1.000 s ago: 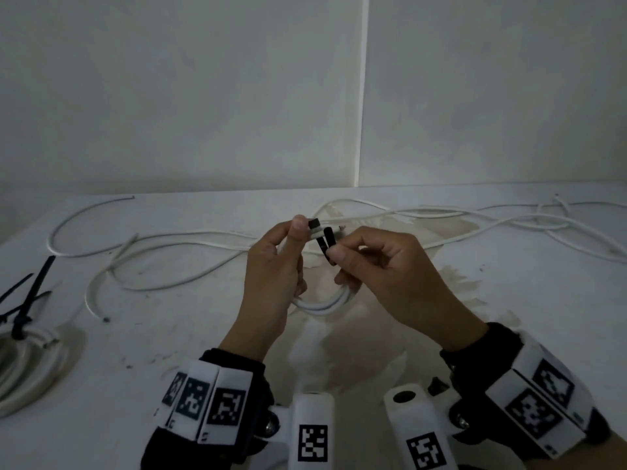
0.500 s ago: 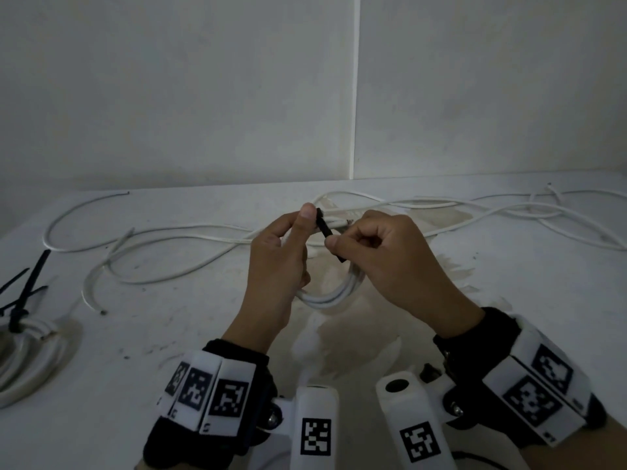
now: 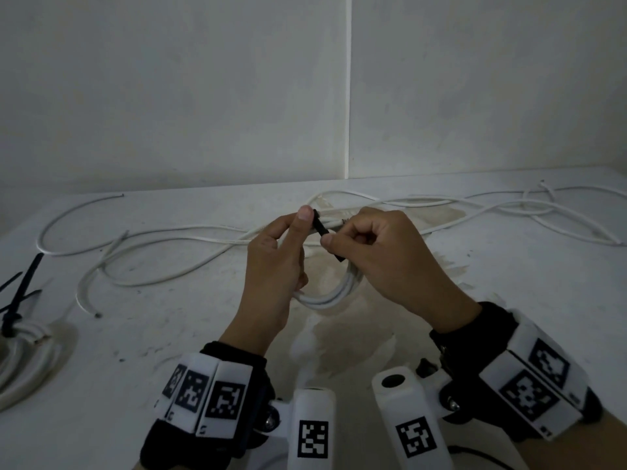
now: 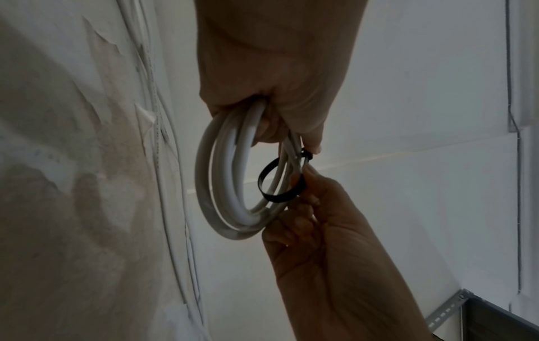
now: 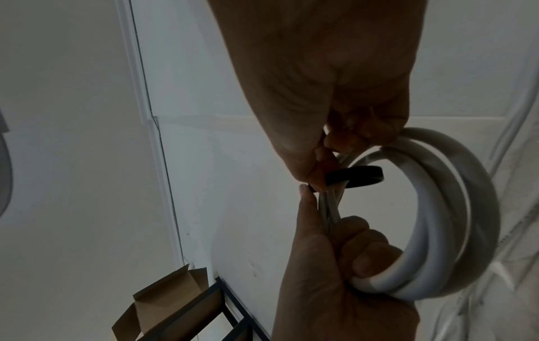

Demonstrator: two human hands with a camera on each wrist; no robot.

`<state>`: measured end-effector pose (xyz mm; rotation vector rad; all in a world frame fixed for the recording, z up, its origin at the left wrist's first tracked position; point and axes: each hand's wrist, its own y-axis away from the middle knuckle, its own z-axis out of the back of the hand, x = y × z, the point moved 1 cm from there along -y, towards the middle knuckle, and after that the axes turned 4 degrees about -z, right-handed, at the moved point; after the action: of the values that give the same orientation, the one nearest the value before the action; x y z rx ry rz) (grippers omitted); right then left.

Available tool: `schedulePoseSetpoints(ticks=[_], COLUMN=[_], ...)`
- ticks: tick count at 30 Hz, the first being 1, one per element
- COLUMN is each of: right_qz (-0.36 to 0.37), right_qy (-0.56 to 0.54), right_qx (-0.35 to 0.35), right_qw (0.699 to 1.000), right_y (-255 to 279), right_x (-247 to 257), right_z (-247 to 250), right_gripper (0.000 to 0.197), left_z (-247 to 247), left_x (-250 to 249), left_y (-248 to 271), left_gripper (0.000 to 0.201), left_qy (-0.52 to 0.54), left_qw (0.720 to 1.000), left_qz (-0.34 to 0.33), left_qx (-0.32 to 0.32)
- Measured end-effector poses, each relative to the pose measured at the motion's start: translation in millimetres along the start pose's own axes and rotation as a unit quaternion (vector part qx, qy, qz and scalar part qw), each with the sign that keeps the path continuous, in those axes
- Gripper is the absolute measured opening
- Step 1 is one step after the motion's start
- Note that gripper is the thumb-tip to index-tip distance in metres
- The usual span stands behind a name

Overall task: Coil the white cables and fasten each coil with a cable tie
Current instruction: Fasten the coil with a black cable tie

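Two hands on one job here: your left hand (image 3: 271, 262) is curled round the coil (image 3: 325, 296) and pinches the tie (image 4: 277, 184) head at its 12 o'clock, while your right hand (image 3: 383, 262) pinches the tie's tail just beside it. In the wrist views the tie loops loosely round the strands, not snug. Its tail runs toward 5 o'clock from your left thumb, so I'd guess the cinch wants a pull along that line with the right. Nothing blocks it. Further out, loose cables (image 3: 169, 239) sprawl from 9 to 3 o'clock across the table (image 3: 509, 300), and a tied coil (image 3: 23, 337) sits way out at 8 o'clock.
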<state>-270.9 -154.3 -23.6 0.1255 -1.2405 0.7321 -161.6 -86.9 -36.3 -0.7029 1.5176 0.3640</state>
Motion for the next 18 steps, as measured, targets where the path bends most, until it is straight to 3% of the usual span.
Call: schedulePoseSetpoints(ticks=[8, 12, 16, 18], right_qz=[0.032, 0.071, 0.092, 0.099], right_qy=[0.004, 0.012, 0.039, 0.043], right_qx=[-0.042, -0.005, 0.01, 0.014], right_qw=[0.999, 0.997, 0.995, 0.994], right_y=[2, 3, 2, 2], right_x=[-1, 1, 0, 0], right_z=[-5, -5, -5, -4], right_gripper=[0.018, 0.01, 0.008, 0.009], left_z=[-2, 3, 3, 2], left_x=[-1, -6, -10, -11], left_y=[2, 0, 2, 2], left_gripper=[0.02, 0.02, 0.037, 0.033], left_qy=[-0.017, -0.012, 0.015, 0.019], left_qw=[1.0, 0.999, 0.999, 0.999], left_qz=[-0.017, -0.027, -0.037, -0.037], left_qx=[0.001, -0.015, -0.015, -0.016])
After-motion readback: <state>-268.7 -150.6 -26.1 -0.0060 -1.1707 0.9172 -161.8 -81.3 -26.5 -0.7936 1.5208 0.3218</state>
